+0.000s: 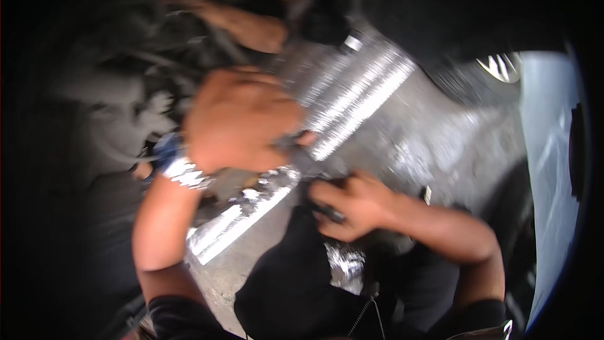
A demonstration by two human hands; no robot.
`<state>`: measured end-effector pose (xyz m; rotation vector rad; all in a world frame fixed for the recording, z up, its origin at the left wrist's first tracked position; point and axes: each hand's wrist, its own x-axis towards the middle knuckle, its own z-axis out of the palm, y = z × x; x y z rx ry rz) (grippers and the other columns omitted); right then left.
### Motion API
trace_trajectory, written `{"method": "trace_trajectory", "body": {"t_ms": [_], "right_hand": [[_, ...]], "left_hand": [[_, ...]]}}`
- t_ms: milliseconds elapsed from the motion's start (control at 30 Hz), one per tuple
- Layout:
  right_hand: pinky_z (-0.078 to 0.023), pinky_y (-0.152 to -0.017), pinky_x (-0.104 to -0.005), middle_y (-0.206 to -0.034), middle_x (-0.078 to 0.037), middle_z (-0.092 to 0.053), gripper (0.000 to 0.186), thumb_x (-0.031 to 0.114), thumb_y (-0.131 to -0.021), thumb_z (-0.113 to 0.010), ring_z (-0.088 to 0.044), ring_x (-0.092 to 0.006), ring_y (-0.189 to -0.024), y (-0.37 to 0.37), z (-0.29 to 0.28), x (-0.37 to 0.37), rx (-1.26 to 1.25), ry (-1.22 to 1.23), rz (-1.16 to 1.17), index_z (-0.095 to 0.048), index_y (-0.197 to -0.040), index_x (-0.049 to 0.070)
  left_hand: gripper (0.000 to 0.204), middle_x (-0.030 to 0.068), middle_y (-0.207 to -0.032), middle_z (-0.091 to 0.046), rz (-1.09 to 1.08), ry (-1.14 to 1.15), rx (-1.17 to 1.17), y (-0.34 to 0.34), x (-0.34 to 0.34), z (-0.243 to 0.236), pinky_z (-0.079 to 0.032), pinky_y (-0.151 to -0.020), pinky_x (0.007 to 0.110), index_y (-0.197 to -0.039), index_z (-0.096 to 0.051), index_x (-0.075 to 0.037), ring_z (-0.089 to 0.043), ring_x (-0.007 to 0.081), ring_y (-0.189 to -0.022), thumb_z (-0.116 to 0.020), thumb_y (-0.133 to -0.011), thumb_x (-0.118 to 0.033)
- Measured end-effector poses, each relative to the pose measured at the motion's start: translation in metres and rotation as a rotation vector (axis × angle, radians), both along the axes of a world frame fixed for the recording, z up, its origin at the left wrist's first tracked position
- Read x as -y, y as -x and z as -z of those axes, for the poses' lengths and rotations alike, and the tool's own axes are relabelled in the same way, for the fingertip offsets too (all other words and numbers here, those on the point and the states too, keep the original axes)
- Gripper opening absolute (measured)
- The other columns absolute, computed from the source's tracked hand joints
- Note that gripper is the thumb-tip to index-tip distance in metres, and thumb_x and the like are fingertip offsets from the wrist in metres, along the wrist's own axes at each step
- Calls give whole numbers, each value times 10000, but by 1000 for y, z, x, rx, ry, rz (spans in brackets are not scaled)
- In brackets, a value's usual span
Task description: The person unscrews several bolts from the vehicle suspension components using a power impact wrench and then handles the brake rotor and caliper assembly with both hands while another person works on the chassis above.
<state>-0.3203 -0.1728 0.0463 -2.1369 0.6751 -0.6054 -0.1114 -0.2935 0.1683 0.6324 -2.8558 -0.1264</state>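
Note:
My left hand [242, 119], with a silver metal watch band [187, 173] on its wrist, is closed over the near end of a wide, shiny silver foil sheet [365, 88]. A dark thing pokes out by its thumb, too blurred to name. Below it a narrower, crinkled foil strip [245, 217] slants down to the left. My right hand [355, 204] is curled around a small dark object [330, 214], its kind unclear. That hand is just right of the dark gap between the two foil pieces.
At the top, another person's bare forearm [251, 28] reaches left among blurred dark parts. A grey, worn metal-like surface [440, 145] spreads right of the foil. Crumpled foil [346, 267] lies near my body. A pale bluish translucent sheet [550, 151] hangs at the right edge.

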Motion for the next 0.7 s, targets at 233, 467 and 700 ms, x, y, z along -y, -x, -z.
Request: {"method": "trace_trajectory", "body": {"t_ms": [233,467,700], "right_hand": [[-574,-772,-473,-861,-151,-721,373,197,-740,-646,-709,-353,-884,-23,127,37,-485,171,-319,-649,-1074,32],[-548,-846,-446,-971,-128,-706,396,200,-762,-651,-687,-312,-968,-14,235,43,-728,318,-384,-627,-1139,79],[-530,-874,-466,-1061,-186,-672,403,259,-836,-661,-662,-353,-988,120,125,45,-629,-279,117,-588,-1200,103]], "left_hand": [[882,65,-543,-402,85,-13,100,6,9,-15,-354,-510,384,-573,-433,-57,-448,264,-469,-711,-462,-886],[824,159,-697,-430,40,-32,82,-25,3,12,-412,-697,482,-650,-400,-1,-464,378,-684,-558,-696,-809],[797,97,-514,-418,48,-80,-47,2,4,-5,-345,-452,390,-563,-454,-49,-471,298,-449,-601,-731,-814]]}}
